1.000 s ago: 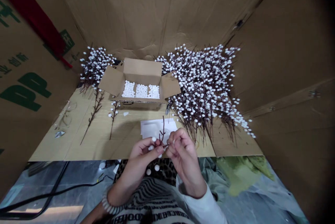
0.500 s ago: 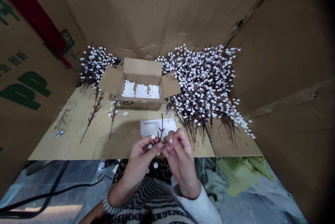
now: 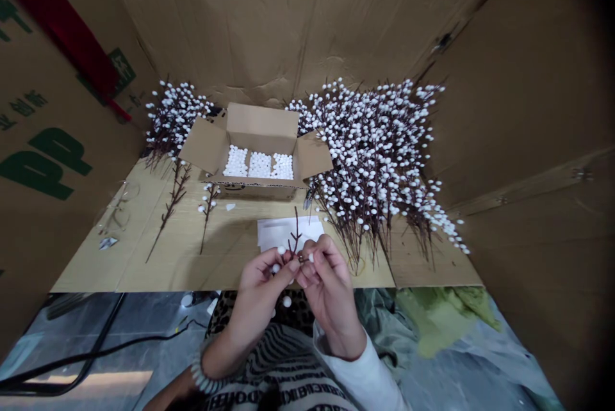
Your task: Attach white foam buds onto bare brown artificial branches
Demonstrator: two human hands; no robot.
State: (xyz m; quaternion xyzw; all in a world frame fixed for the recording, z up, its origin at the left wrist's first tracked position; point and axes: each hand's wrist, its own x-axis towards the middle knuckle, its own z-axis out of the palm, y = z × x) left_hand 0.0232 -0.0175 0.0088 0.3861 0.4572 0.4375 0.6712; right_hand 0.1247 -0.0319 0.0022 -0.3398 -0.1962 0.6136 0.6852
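Got a thin dark-brown twig (image 3: 295, 238) dead centre, pinched closed between the left hand (image 3: 259, 289) and right hand (image 3: 331, 299). A round white foam bead (image 3: 287, 301) sits loose at 6 o'clock, and an open brown cardboard box (image 3: 206, 145) is at 12. Slippy fingers could drop the twig or knock beads off.

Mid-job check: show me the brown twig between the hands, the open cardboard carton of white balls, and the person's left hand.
brown twig (image 3: 295, 228): head view, on the upper stem.
open cardboard carton (image 3: 262, 128): head view, on the back flap.
left hand (image 3: 259, 292): head view, on the middle of the hand.
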